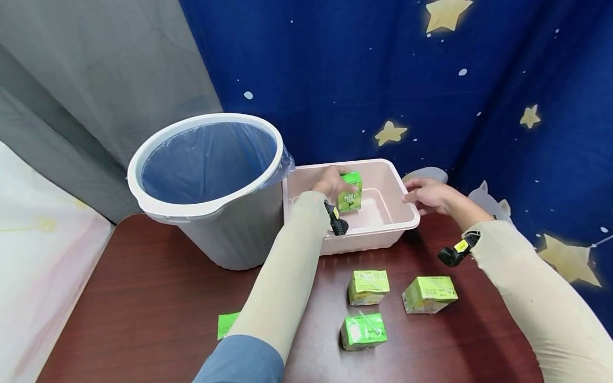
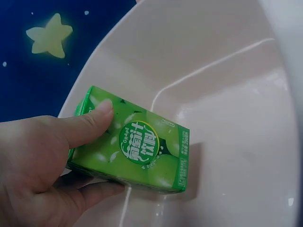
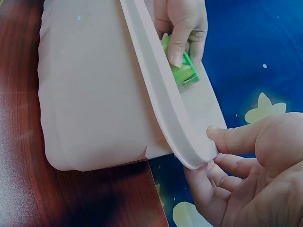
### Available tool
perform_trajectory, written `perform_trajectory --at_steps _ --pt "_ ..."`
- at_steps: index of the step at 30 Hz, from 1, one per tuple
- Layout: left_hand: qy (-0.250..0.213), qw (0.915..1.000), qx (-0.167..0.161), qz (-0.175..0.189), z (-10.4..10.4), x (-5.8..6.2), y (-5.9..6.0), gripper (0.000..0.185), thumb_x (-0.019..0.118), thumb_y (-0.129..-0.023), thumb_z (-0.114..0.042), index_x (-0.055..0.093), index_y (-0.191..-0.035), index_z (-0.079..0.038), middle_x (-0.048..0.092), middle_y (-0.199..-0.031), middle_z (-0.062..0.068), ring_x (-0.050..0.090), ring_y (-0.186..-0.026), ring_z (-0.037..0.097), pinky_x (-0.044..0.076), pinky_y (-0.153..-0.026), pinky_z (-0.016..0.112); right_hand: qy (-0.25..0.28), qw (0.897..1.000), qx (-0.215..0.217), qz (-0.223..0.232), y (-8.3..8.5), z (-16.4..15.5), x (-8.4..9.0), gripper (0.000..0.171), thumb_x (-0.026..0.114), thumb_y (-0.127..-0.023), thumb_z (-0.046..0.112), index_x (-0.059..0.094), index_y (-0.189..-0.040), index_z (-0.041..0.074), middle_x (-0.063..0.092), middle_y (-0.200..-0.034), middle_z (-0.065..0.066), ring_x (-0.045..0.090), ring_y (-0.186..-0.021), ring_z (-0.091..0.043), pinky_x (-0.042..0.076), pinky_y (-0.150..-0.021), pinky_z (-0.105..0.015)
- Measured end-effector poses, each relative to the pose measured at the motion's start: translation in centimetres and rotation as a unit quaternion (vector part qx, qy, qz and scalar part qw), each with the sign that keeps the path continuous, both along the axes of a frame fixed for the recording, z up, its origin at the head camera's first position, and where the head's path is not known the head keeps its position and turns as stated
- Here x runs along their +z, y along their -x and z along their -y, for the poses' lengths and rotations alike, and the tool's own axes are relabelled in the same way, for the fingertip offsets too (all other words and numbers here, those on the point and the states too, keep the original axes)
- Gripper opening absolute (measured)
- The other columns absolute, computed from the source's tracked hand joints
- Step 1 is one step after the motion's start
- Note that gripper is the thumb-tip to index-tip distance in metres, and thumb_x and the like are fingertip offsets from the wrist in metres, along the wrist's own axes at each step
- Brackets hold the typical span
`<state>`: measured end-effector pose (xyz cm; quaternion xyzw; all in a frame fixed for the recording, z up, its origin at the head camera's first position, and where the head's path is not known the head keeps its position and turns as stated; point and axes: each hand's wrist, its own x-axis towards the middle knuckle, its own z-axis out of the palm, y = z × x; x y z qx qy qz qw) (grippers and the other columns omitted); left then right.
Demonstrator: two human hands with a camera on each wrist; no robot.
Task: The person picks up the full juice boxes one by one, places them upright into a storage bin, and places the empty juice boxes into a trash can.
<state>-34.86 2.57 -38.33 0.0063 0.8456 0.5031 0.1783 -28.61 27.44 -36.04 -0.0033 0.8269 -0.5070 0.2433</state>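
Inside the pale pink, rectangular plastic tub (image 1: pixel 323 244), near its left end, is a bright green printed cardboard juice carton (image 2: pixel 137 146). The left hand (image 1: pixel 332 182) has it clamped, thumb across the printed face and fingers round the other side; whether the carton's lower end touches the tub floor I cannot tell. At the tub's right end, the right hand (image 1: pixel 430 194) pinches the rim, thumb inside and fingers beneath.

The carton should prove light, or modestly weighty if full (its contents are hidden). Its walls look stiff enough for a firm hold, though a hard squeeze on the broad faces might dent them, and the glossy print may be a little slippery. The best hold is probably across two opposite faces towards one end, much as the left hand has it. The tub looks light and slightly flexible, so its rolled rim seems the place to steady it.

On the near side of the tub stand a yellow-green box (image 1: pixel 369 288), a second yellow-green box (image 1: pixel 430 294) farther right, and a brighter green box (image 1: pixel 364 331) nearer the person. Just left of the tub is a grey, bag-lined plastic bin (image 1: pixel 230 234).
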Motion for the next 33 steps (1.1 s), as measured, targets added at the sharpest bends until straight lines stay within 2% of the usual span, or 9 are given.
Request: perform_trajectory --at_steps 3,6,9,14,19,22,27,33 --pt "-0.001 1.0000 -0.005 0.006 0.0 -0.5 0.0 0.061 0.082 -0.085 -0.001 0.060 -0.141 -0.010 0.066 -0.129 0.011 0.062 -0.114 0.022 0.050 -0.101 0.032 0.003 1.000 0.001 0.002 0.0 0.0 0.0 0.049 0.056 -0.101 0.002 0.034 -0.143 -0.011 0.064 -0.105 -0.008 0.066 -0.084 -0.011 0.059 -0.072 -0.031" --pt "0.028 0.9993 -0.022 -0.009 -0.1 -0.7 0.1 0.059 0.082 -0.085 -0.003 0.061 -0.141 -0.008 0.067 -0.128 0.011 0.062 -0.111 0.021 0.050 -0.100 0.029 0.002 1.000 0.000 0.003 0.0 0.0 0.0 0.050 0.055 -0.101 0.002 0.034 -0.144 -0.011 0.064 -0.106 -0.008 0.066 -0.084 -0.011 0.060 -0.072 -0.031" --pt "0.028 0.9993 -0.022 -0.010 -0.2 -0.8 0.1 0.059 0.081 -0.085 -0.001 0.061 -0.140 -0.007 0.066 -0.128 0.012 0.061 -0.110 0.021 0.050 -0.100 0.029 -0.001 1.000 -0.002 0.002 0.0 0.1 0.0 0.049 0.055 -0.101 0.002 0.034 -0.144 -0.011 0.063 -0.108 -0.010 0.066 -0.084 -0.011 0.059 -0.072 -0.031" --pt "0.023 0.9997 -0.006 -0.005 -0.5 -1.0 0.2 0.058 0.082 -0.084 0.001 0.062 -0.138 -0.007 0.067 -0.127 0.011 0.062 -0.111 0.021 0.050 -0.100 0.029 -0.006 1.000 -0.005 0.000 0.0 0.1 0.1 0.049 0.055 -0.101 0.001 0.034 -0.144 -0.011 0.061 -0.111 -0.014 0.065 -0.083 -0.012 0.059 -0.071 -0.030" --pt "-0.008 0.9994 0.019 0.027 -0.9 -1.4 0.4 0.060 0.081 -0.080 0.010 0.062 -0.136 -0.005 0.065 -0.129 0.012 0.061 -0.115 0.023 0.049 -0.103 0.033 -0.005 1.000 -0.008 0.002 -0.1 0.1 0.2 0.050 0.055 -0.101 0.001 0.033 -0.145 -0.011 0.061 -0.110 -0.013 0.065 -0.083 -0.012 0.060 -0.070 -0.031" --pt "0.002 0.9993 0.022 0.031 -0.9 -1.4 0.3 0.061 0.081 -0.080 0.010 0.062 -0.136 -0.005 0.065 -0.128 0.012 0.060 -0.114 0.023 0.049 -0.102 0.034 -0.001 1.000 -0.007 0.003 -0.1 0.1 0.2 0.051 0.055 -0.101 0.001 0.033 -0.145 -0.011 0.062 -0.109 -0.011 0.065 -0.082 -0.012 0.060 -0.070 -0.031" --pt "0.058 0.9980 -0.008 0.024 -0.6 -1.2 0.2 0.059 0.082 -0.083 0.001 0.060 -0.138 -0.005 0.065 -0.130 0.012 0.062 -0.114 0.023 0.051 -0.100 0.033 -0.004 1.000 -0.007 0.000 -0.1 0.1 0.3 0.050 0.056 -0.101 0.002 0.034 -0.144 -0.011 0.062 -0.108 -0.011 0.065 -0.083 -0.011 0.060 -0.070 -0.030" --pt "0.072 0.9962 -0.032 0.037 -0.7 -1.0 0.2 0.055 0.079 -0.086 0.000 0.058 -0.137 -0.003 0.064 -0.131 0.014 0.064 -0.112 0.024 0.055 -0.096 0.036 -0.010 1.000 -0.005 0.001 0.0 0.1 0.2 0.051 0.056 -0.101 0.003 0.034 -0.145 -0.011 0.062 -0.110 -0.012 0.066 -0.083 -0.012 0.060 -0.071 -0.032"
